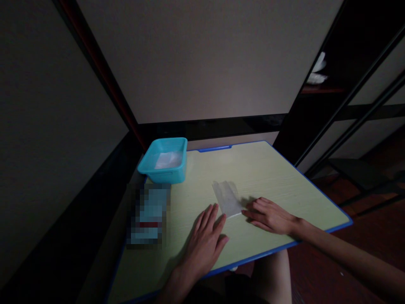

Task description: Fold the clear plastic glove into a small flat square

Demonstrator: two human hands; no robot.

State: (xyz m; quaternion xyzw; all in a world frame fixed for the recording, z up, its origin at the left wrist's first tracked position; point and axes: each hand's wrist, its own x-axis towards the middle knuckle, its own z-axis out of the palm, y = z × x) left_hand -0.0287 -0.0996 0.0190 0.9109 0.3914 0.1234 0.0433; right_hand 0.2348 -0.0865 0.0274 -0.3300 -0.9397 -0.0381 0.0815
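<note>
A small translucent plastic bag [228, 198] lies flat near the middle of the pale table [268, 169]. My left hand [204, 240] rests on the tabletop with its fingers stretched out, the index fingertip close to the bag's lower left edge. To the right, my right hand [268, 215] lies low over the table, its index finger stretched to the bag's lower right corner. The other fingers of that hand are loosely bent. Neither hand lifts the bag.
At the back left of the table stands a turquoise plastic basket [163, 175] with whitish sheets or bags [168, 160] inside. In front of it lies a blurred-out bluish item [150, 215]. A blue rim [268, 252] edges the table, and a cupboard panel [209, 63] rises behind.
</note>
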